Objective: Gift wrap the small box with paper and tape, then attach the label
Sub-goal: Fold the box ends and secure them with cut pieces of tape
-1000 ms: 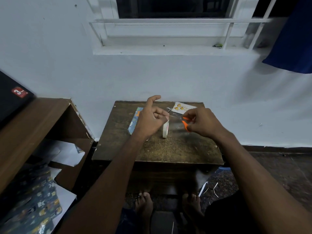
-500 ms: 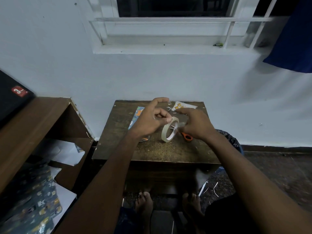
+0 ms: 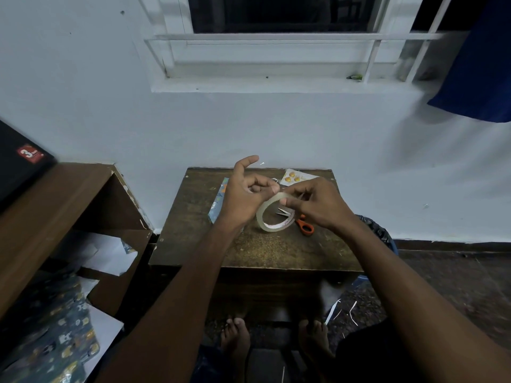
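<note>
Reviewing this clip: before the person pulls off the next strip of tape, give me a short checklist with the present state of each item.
1. Tape roll held: ok, the right hand pinches its upper rim, and the left hand is at the roll too.
2. Free tape end found: cannot tell, the clear tape is too faint to see an end.
3. Scissors within reach: ok, they lie on the table just behind the roll, in neither hand.
4. Wrapped box in place: cannot tell, only a patterned edge shows past the left hand.
5. Label at hand: ok, a small card lies at the table's far edge.
</note>
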